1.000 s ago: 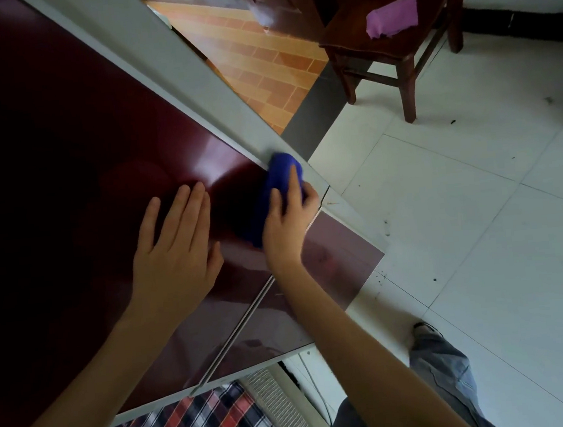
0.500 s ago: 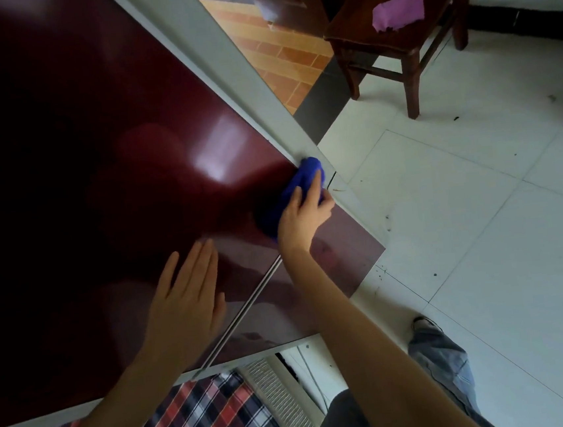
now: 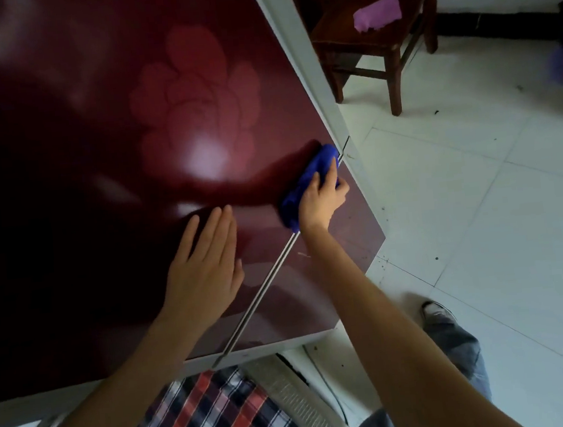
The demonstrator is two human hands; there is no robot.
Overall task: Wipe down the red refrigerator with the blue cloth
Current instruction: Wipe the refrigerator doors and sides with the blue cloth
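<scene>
Dark red fridge (image 3: 78, 157), a pale pink flower (image 3: 193, 98) above the fingers (image 3: 331, 176); cloth (image 3: 292, 202) under them blue; shirt (image 3: 207, 416) red-navy plaid.

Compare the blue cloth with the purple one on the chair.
The blue cloth is bunched under the right hand, pressed against the red refrigerator; the purple cloth lies untouched on the wooden chair. The blue cloth is dark, the purple cloth pale. Both are cloths.

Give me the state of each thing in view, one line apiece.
red refrigerator, both doors shut
blue cloth, bunched, pressed against the refrigerator near the door seam
right hand, grips the blue cloth
left hand, flat on the larger door, fingers straight
wooden chair, upright on the tiled floor
pink cloth, lying crumpled on the chair seat
</scene>
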